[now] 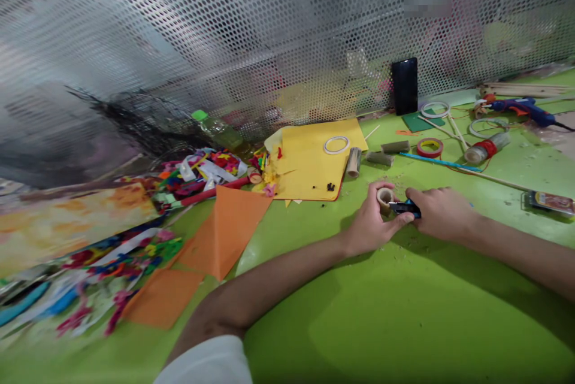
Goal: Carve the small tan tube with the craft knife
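Note:
My left hand [369, 227] is wrapped around a short hollow tube [385, 197], its round open end facing up toward me. In my right hand [442, 211] is a utility knife [406, 209] with a dark and blue handle. Its blade rests at the tube's rim, and my left thumb touches the front of the knife. Small shavings lie on the green table [341, 312] around both hands. Just beyond them are several similar tubes, one standing [354, 162] and others lying down [395, 147].
Yellow sheets [309, 162] and orange sheets [233, 222] lie to the left, beside piled colourful scraps [211, 168]. A black phone [405, 85] leans on the perforated metal screen [269, 30]. To the right are a red tape roll [430, 147], a glue gun [525, 109] and a thin stick [498, 178].

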### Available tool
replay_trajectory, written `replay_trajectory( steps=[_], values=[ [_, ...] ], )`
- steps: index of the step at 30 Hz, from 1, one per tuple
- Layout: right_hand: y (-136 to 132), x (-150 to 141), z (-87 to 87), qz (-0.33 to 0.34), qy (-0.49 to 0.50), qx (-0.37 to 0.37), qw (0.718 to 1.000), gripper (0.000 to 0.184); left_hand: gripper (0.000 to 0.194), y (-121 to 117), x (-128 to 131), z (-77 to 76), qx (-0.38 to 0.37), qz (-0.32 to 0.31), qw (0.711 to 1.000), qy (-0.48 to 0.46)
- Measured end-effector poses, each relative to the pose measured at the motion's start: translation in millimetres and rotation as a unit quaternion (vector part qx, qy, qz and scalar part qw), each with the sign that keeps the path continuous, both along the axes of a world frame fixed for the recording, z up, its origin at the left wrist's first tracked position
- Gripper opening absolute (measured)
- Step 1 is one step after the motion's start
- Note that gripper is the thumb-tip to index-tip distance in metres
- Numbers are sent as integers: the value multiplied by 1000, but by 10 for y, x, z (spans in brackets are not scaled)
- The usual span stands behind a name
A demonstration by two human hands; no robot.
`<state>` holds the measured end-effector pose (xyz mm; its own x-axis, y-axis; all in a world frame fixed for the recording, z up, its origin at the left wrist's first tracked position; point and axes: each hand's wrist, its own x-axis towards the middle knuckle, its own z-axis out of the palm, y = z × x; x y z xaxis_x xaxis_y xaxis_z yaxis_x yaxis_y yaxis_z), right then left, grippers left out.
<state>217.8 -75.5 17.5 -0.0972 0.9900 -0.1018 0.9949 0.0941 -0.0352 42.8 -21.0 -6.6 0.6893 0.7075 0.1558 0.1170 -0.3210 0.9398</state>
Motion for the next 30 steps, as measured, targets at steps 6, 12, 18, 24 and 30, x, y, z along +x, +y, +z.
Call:
replay_trajectory(
  steps=[6, 12, 18, 24, 30],
  values=[
    [-4, -7, -15, -9, 0, 4, 1000, 29, 49, 20, 3, 0, -15, -1, 1000, 25],
    [-18, -32, 6, -10, -3, 1, 1000, 28, 50, 32, -16, -37, -8, 7, 999, 35],
    [-16, -21, -32, -9, 1, 15, 1000, 27, 51, 31, -15, -53, -8, 16, 999, 41],
    [-4, -39, -2, -20, -3, 6, 1000, 28, 48, 30, -18, -40, -8, 14, 999, 47],
    [10, -50, 41, -33, -6, -8, 999, 28, 47, 21, -8, -13, -25, 19, 999, 40]
  ],
)
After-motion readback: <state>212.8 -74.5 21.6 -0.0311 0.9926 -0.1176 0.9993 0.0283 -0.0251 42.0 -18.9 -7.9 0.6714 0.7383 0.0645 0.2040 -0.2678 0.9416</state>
